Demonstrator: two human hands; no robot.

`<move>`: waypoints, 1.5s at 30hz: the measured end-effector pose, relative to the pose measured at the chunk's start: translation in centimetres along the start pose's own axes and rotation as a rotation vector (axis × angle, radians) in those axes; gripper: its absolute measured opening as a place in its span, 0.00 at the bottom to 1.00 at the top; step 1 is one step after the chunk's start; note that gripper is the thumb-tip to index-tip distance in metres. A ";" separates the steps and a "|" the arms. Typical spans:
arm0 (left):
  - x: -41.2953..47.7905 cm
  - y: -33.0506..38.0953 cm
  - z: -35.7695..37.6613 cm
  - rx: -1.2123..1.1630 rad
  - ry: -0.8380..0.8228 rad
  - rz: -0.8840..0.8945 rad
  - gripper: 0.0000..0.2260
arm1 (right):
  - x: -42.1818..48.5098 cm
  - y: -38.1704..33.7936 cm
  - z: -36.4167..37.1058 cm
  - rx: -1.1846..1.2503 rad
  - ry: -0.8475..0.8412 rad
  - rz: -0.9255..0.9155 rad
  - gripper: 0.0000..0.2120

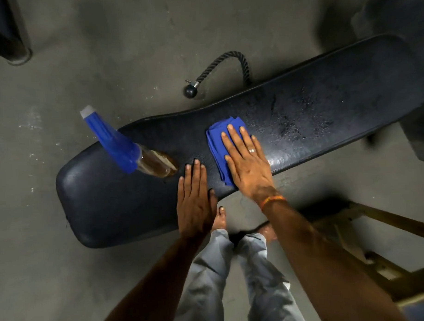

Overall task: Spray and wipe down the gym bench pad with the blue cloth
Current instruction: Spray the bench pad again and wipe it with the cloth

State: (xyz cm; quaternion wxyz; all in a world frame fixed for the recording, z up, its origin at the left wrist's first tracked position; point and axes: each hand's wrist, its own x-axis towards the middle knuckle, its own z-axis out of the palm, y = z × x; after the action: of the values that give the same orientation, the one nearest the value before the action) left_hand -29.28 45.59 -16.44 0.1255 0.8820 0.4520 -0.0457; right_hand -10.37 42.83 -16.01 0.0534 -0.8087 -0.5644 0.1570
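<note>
A folded blue cloth [220, 145] lies flat on the dark, droplet-speckled bench pad [300, 114], near its middle.

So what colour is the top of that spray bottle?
Blue, with a pale nozzle tip; the spray bottle shows clearly in the head view.

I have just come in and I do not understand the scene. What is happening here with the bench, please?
A person is cleaning a gym bench pad. The right hand lies flat on a folded blue cloth and presses it onto the pad. The left hand rests flat on the bare pad beside it and holds nothing. A spray bottle stands on the pad to the left, with no hand on it. Wet droplets show on the pad to the right of the cloth, so that part seems not yet wiped.
</note>
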 end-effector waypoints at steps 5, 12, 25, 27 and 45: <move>5.1 2.4 -0.6 0.057 -0.012 0.133 0.28 | -3.1 0.3 -0.9 0.030 0.017 0.084 0.28; 12.0 4.5 0.3 0.063 0.025 0.010 0.28 | 8.4 3.6 -1.8 0.016 0.091 0.189 0.33; 12.0 4.8 -0.7 0.033 -0.003 0.008 0.28 | 3.1 4.4 -2.0 -0.029 0.057 0.243 0.30; 12.0 4.6 -0.4 0.031 0.023 0.015 0.27 | 7.9 5.7 -2.8 -0.002 0.107 0.304 0.29; 12.1 4.5 -0.5 0.013 0.062 0.027 0.27 | 13.0 6.7 -4.6 0.005 0.134 0.350 0.31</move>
State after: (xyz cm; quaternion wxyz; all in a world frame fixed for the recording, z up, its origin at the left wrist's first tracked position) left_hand -18.56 52.67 -17.51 0.1061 0.8898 0.4435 -0.0195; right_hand 1.16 52.88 -15.98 0.0647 -0.9030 -0.4099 0.1110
